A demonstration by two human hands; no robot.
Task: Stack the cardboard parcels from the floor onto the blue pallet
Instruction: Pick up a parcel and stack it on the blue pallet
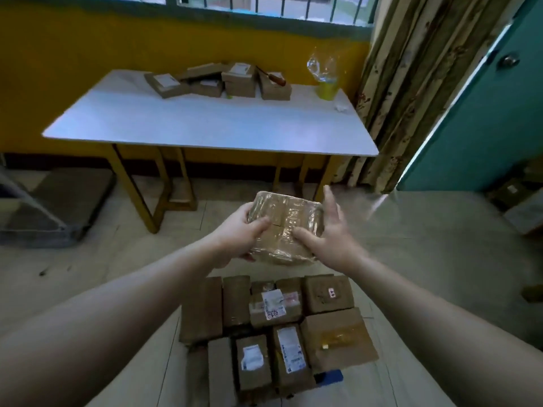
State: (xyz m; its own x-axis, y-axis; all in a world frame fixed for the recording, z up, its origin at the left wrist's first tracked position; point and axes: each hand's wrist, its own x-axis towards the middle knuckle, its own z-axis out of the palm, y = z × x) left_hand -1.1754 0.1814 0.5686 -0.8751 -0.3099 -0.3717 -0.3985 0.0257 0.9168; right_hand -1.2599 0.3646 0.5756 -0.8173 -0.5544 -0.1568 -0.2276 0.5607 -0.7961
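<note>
A tape-wrapped cardboard parcel (286, 223) is held in the air in front of me, above the floor. My left hand (239, 237) grips its left side, thumb on top and fingers curled underneath. My right hand (329, 233) is at its right side with the thumb lying on the top face and the fingers stretched up past the edge. Below, several parcels (274, 324) lie packed side by side. A corner of the blue pallet (333, 377) shows under them at the lower right.
A white table (205, 121) with yellow legs stands ahead against the yellow wall, carrying several small boxes (238, 80) and a yellow cup (326, 89). A curtain (411, 83) and a teal door (484, 113) are on the right. More parcels (520, 201) sit by the door.
</note>
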